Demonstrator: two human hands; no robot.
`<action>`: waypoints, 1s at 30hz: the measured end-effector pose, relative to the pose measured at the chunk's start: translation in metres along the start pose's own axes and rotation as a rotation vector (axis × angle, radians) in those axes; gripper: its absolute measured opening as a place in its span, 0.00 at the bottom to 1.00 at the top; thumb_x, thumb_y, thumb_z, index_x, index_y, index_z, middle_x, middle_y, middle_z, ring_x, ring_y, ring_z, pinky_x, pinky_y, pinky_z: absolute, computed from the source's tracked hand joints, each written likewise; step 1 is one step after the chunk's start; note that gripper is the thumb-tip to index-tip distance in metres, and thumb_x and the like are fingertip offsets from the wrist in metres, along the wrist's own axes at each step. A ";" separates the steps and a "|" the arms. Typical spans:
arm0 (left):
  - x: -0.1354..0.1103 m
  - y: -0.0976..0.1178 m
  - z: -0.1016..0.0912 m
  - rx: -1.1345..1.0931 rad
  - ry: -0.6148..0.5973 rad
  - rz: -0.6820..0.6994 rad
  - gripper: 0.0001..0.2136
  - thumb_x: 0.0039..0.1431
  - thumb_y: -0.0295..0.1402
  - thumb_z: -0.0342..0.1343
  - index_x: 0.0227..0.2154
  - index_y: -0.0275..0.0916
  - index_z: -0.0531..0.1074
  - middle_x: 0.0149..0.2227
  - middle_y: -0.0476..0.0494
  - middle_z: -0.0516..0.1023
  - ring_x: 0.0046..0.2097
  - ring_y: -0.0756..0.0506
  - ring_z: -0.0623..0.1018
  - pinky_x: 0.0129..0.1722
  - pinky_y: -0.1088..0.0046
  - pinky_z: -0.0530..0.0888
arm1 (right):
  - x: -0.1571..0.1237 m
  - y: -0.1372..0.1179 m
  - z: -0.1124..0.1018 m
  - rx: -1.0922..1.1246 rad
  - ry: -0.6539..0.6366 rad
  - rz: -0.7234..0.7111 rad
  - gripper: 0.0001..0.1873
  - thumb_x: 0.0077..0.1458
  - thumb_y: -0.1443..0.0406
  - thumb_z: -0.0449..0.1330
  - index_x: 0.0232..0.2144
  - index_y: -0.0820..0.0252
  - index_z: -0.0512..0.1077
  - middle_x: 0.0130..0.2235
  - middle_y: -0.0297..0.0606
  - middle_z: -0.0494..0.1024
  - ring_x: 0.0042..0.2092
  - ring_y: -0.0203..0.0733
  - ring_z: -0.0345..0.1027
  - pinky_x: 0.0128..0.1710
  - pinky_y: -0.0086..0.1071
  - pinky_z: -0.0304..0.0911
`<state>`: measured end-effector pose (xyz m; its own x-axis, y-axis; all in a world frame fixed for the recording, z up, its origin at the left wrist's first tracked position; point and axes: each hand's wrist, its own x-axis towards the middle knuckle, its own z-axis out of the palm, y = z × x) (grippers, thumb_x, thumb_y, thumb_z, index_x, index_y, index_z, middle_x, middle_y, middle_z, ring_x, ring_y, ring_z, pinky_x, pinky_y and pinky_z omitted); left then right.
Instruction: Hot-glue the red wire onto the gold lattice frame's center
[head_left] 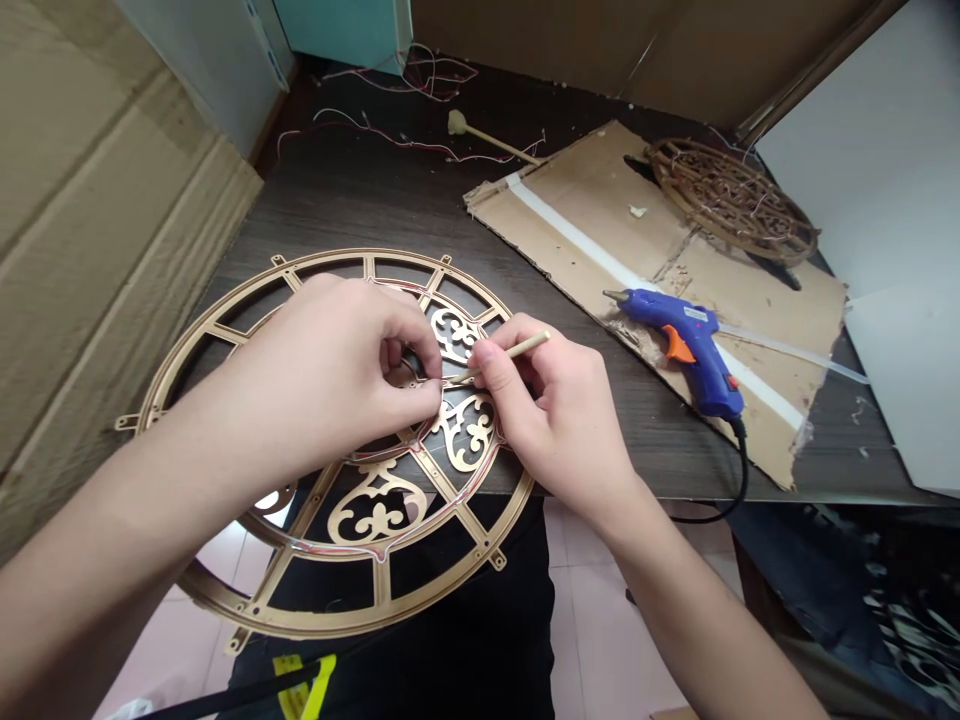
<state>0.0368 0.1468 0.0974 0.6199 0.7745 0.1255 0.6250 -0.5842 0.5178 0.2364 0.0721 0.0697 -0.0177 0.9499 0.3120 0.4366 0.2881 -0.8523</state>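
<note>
A dark wood-grain table (360, 190) is carrying a large round gold openwork frame with scrolled ornaments (225, 330), which is overhanging the near edge so both hands can be reaching its middle. A flattened brown cardboard sheet (765, 300) toward the far right corner is shielding the tabletop under a blue and orange glue gun (694, 350) lying on its side. The left hand (337, 370) is pinching something at the frame's centre, probably a thin wire. The right hand (555, 410) is grasping a slim pale wooden stick (517, 350), its tip pressing there.
</note>
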 end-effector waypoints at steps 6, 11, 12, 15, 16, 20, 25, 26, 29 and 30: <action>-0.003 0.006 -0.015 0.007 -0.088 -0.012 0.12 0.58 0.40 0.58 0.31 0.47 0.87 0.30 0.51 0.85 0.31 0.46 0.78 0.36 0.66 0.68 | -0.002 -0.001 -0.001 0.073 0.009 0.054 0.16 0.76 0.62 0.62 0.32 0.56 0.73 0.30 0.29 0.77 0.28 0.32 0.67 0.31 0.32 0.61; -0.005 0.010 -0.018 0.002 -0.071 -0.029 0.12 0.55 0.39 0.59 0.31 0.48 0.88 0.29 0.52 0.85 0.30 0.46 0.78 0.34 0.68 0.67 | -0.002 -0.002 -0.001 0.095 -0.032 0.067 0.15 0.76 0.61 0.63 0.32 0.56 0.74 0.29 0.27 0.76 0.27 0.31 0.65 0.30 0.31 0.59; -0.005 0.010 -0.017 -0.001 -0.064 -0.037 0.12 0.54 0.39 0.59 0.31 0.48 0.88 0.29 0.52 0.85 0.30 0.46 0.78 0.33 0.68 0.67 | -0.002 -0.002 -0.001 0.082 -0.042 0.060 0.15 0.76 0.61 0.63 0.32 0.57 0.75 0.28 0.27 0.76 0.27 0.31 0.65 0.30 0.31 0.59; -0.004 0.007 -0.014 -0.005 -0.051 -0.033 0.12 0.55 0.40 0.59 0.31 0.48 0.88 0.29 0.53 0.84 0.30 0.47 0.79 0.34 0.68 0.69 | -0.002 -0.002 0.000 0.024 -0.041 -0.007 0.17 0.76 0.62 0.63 0.31 0.57 0.74 0.28 0.28 0.76 0.28 0.32 0.66 0.31 0.30 0.60; -0.004 0.006 -0.013 -0.007 -0.051 -0.021 0.11 0.55 0.40 0.59 0.31 0.48 0.88 0.28 0.54 0.84 0.30 0.47 0.79 0.34 0.68 0.69 | -0.002 -0.002 0.001 0.000 -0.030 -0.034 0.17 0.76 0.64 0.63 0.30 0.57 0.73 0.28 0.28 0.76 0.28 0.31 0.67 0.31 0.29 0.60; -0.004 0.003 -0.012 -0.006 -0.050 0.016 0.10 0.55 0.39 0.59 0.30 0.49 0.87 0.28 0.56 0.83 0.30 0.48 0.79 0.34 0.69 0.69 | -0.002 -0.004 0.004 -0.086 0.006 -0.091 0.17 0.76 0.67 0.62 0.30 0.57 0.71 0.28 0.28 0.75 0.28 0.31 0.67 0.31 0.28 0.61; -0.004 0.002 -0.012 -0.012 -0.046 -0.002 0.10 0.52 0.40 0.60 0.29 0.49 0.87 0.27 0.55 0.82 0.29 0.48 0.77 0.33 0.68 0.67 | -0.002 -0.004 0.006 -0.154 0.034 -0.108 0.16 0.75 0.68 0.63 0.30 0.57 0.71 0.28 0.27 0.74 0.27 0.30 0.66 0.30 0.27 0.61; -0.004 0.002 -0.012 -0.016 -0.048 0.009 0.10 0.52 0.40 0.60 0.30 0.48 0.87 0.27 0.55 0.82 0.29 0.48 0.77 0.33 0.69 0.66 | -0.002 -0.004 0.005 -0.155 0.039 -0.104 0.16 0.75 0.67 0.63 0.30 0.57 0.71 0.27 0.27 0.74 0.27 0.30 0.66 0.30 0.27 0.61; -0.004 0.000 -0.010 -0.008 -0.048 0.042 0.10 0.56 0.39 0.59 0.30 0.47 0.86 0.27 0.54 0.81 0.29 0.49 0.76 0.34 0.69 0.66 | -0.002 -0.004 0.005 -0.131 0.048 -0.057 0.17 0.75 0.66 0.63 0.30 0.57 0.72 0.26 0.27 0.75 0.26 0.31 0.67 0.28 0.28 0.61; -0.004 -0.001 -0.009 -0.004 -0.041 0.059 0.10 0.58 0.39 0.58 0.30 0.47 0.85 0.27 0.54 0.81 0.30 0.49 0.76 0.35 0.69 0.66 | -0.002 -0.005 0.005 -0.123 0.047 -0.037 0.17 0.75 0.65 0.64 0.30 0.57 0.72 0.26 0.27 0.75 0.25 0.31 0.67 0.28 0.28 0.61</action>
<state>0.0297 0.1458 0.1039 0.6747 0.7280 0.1215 0.5847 -0.6277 0.5139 0.2303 0.0693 0.0711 0.0057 0.9314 0.3640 0.5437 0.3026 -0.7828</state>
